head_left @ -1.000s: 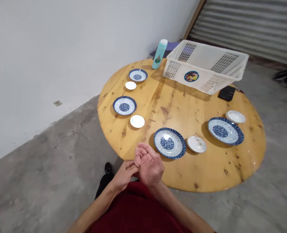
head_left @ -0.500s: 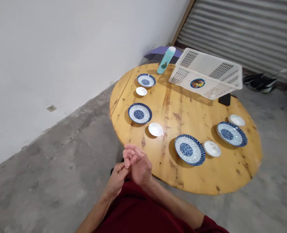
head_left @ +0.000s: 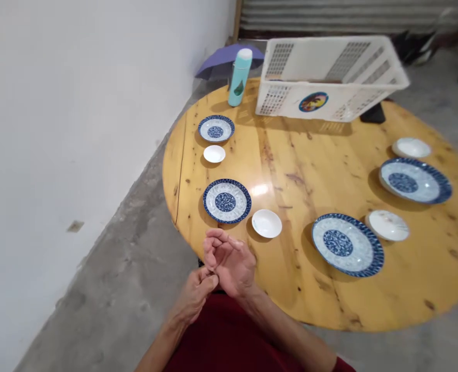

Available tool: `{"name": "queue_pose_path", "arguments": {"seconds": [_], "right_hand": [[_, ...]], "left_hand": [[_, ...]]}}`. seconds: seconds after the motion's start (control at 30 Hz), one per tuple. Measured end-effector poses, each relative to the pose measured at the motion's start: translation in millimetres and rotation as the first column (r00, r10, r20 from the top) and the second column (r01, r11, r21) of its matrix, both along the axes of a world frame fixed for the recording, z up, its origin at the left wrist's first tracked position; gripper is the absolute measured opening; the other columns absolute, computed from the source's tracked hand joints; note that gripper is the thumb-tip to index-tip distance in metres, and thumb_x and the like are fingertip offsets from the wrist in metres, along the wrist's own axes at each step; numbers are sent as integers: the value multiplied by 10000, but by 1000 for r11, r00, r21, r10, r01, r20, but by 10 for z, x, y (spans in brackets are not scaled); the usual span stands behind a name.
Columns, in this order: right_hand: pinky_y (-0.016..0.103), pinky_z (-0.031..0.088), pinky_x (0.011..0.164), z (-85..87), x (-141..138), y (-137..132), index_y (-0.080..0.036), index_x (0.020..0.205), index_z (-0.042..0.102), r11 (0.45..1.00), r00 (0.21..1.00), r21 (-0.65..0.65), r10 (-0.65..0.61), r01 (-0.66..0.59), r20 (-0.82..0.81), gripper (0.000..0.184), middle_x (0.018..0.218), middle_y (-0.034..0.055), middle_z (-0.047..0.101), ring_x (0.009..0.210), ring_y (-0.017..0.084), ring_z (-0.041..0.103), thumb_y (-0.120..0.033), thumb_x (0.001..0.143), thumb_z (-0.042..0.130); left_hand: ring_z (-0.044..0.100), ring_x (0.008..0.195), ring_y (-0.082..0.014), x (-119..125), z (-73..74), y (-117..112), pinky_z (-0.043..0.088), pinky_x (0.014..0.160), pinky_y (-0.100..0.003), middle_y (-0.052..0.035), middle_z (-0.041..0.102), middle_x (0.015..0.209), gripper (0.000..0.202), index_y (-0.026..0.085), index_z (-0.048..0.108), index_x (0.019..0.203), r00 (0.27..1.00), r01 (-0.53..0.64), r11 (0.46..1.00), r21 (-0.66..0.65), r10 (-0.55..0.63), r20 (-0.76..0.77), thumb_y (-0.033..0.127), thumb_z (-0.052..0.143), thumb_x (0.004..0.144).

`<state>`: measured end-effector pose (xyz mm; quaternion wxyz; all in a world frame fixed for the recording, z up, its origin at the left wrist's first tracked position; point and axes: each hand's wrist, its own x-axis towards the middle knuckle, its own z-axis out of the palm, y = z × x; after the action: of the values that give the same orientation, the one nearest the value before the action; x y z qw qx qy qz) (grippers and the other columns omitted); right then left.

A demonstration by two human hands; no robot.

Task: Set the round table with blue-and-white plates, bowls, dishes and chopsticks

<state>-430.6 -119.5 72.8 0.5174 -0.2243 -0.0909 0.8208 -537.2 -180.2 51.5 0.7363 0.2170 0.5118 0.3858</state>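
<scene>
My left hand [head_left: 198, 295] is closed, its thumb and fingers pinching the edge of my right hand around a lower finger. My right hand [head_left: 232, 264] is turned palm up with its fingers loosely curled and apart, and nothing lies in it. Both are in front of my body at the near edge of the round wooden table [head_left: 314, 165]. Just beyond them are a blue-and-white plate [head_left: 225, 201] and a small white bowl [head_left: 266, 223], neither touched. Another patterned plate [head_left: 347, 244] and a white bowl [head_left: 387, 226] sit to the right.
Farther left on the table are a patterned plate [head_left: 216, 128] and a white bowl [head_left: 214, 154]. At right are another plate [head_left: 414, 181] and bowl [head_left: 411, 148]. A white plastic basket [head_left: 283, 101], turquoise bottle [head_left: 240, 77] and black phone-like object [head_left: 373, 114] stand behind; a purple umbrella [head_left: 215, 62] is beyond.
My view has turned and come closer to the table, so the dishes look larger. My hands stay joined, with the right palm showing more. The dishes keep their places.
</scene>
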Motion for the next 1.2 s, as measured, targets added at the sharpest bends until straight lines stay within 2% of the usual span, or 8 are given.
{"name": "queue_pose_path", "arguments": {"seconds": [0.23, 0.4, 0.53, 0.73, 0.9, 0.97, 1.07, 1.2], "right_hand": [[234, 425, 444, -13, 78, 459, -160, 978, 748, 978, 977, -10, -208, 209, 47, 364, 797, 47, 682, 522, 111, 518, -477, 809, 687], [246, 420, 465, 70, 240, 519, -163, 976, 748, 945, 937, 59, -327, 322, 120, 363, 783, 54, 664, 518, 114, 497, -465, 785, 686], [245, 394, 444, 113, 276, 550, -174, 964, 755, 895, 883, 50, -445, 443, 147, 365, 759, 52, 653, 490, 107, 464, -490, 801, 671], [268, 433, 440, 154, 57, 696, -182, 964, 751, 797, 738, 151, -600, 585, 309, 349, 745, 50, 636, 500, 125, 508, -486, 807, 682], [259, 406, 364, 231, -291, 937, -192, 1003, 758, 769, 631, 227, -625, 597, 460, 347, 790, 76, 667, 526, 160, 551, -472, 809, 691], [270, 444, 406, 266, -446, 1062, -196, 995, 772, 753, 584, 251, -639, 608, 501, 316, 782, 74, 671, 540, 157, 556, -442, 811, 697], [285, 489, 489, 306, -674, 1251, -212, 976, 789, 721, 502, 307, -667, 621, 550, 265, 765, 61, 673, 565, 148, 563, -395, 798, 719], [269, 465, 466, 341, -905, 1457, -220, 977, 796, 696, 424, 341, -678, 632, 600, 259, 759, 59, 674, 573, 152, 569, -375, 774, 752]], "left_hand": [[370, 642, -110, -108, 167, 794, 352, 638, -253, 28, 440, 645, 472, 175, 505, 654, 897, 423, 902, 90, -402, -182, 572, 696, 824], [342, 605, -109, 0, 255, 1132, 311, 585, -246, 25, 411, 615, 438, 188, 481, 618, 813, 578, 800, 160, -547, -202, 527, 664, 826], [480, 606, -140, 19, 271, 1366, 394, 620, -255, 3, 512, 606, 383, 180, 566, 648, 726, 687, 707, 168, -681, -99, 504, 662, 830], [619, 659, -175, -120, 284, 1797, 474, 680, -264, -46, 673, 684, 365, 184, 628, 682, 615, 783, 583, 219, -778, -127, 502, 679, 854], [633, 606, -143, -418, 252, 2218, 482, 632, -221, -32, 687, 642, 376, 191, 601, 643, 499, 846, 394, 359, -822, -273, 413, 581, 946], [628, 600, -134, -558, 235, 2370, 460, 608, -210, -25, 686, 643, 344, 195, 602, 654, 482, 854, 357, 379, -817, -316, 362, 550, 951], [592, 594, -130, -727, 200, 2556, 423, 597, -219, -6, 646, 630, 254, 198, 565, 649, 510, 843, 396, 363, -803, -308, 279, 560, 890], [518, 623, -127, -842, 162, 2738, 416, 631, -244, 20, 540, 631, 221, 206, 463, 634, 591, 755, 541, 370, -807, -25, 233, 631, 775]]}}
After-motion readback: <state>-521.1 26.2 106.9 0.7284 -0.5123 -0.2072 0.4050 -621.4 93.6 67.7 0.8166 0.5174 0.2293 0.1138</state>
